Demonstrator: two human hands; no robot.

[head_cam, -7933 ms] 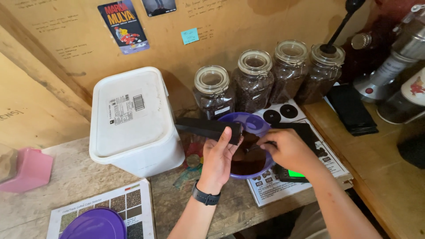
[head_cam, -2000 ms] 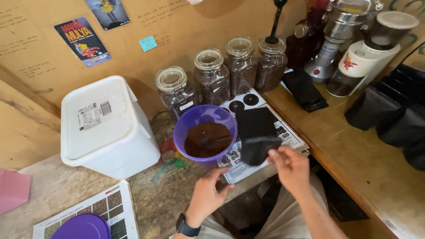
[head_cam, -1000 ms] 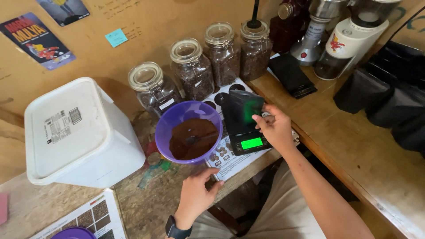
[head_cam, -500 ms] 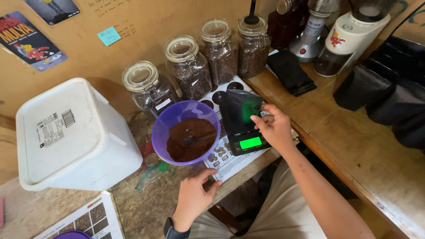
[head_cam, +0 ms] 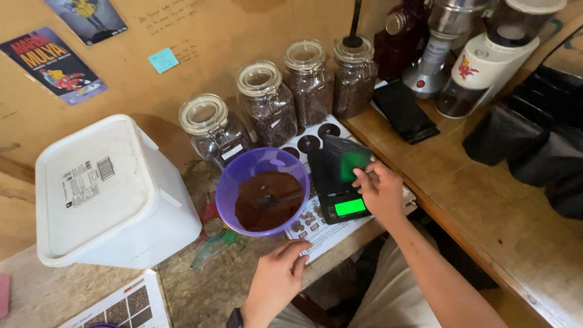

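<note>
**Head view: pouch on the scale, bowl close at its left**

Right hand (head_cam: 379, 193) is over at the scale (head_cam: 341, 200), fingers pinched on the edge of a dark pouch (head_cam: 340, 167) that stands on the platform, its mouth showing green inside. The scale's green display glows just under that hand. The grip looks light, a fingertip hold on the pouch rim and nothing more.

Left hand (head_cam: 280, 273) lies low at the counter's front edge, fingers curled loosely, resting on the printed sheet (head_cam: 322, 234) just below the purple bowl (head_cam: 262, 191). It holds nothing.

The bowl sits directly left of the scale, almost touching it, full of dark brown grounds with a spoon (head_cam: 276, 199) sunk in them; its handle points right, toward the pouch. So the spoon lies between the two hands, left of the right hand and above the left, about equally near both.

Behind stand four glass jars (head_cam: 267, 103) of beans; a white tub (head_cam: 100, 188) sits at the far left.
</note>
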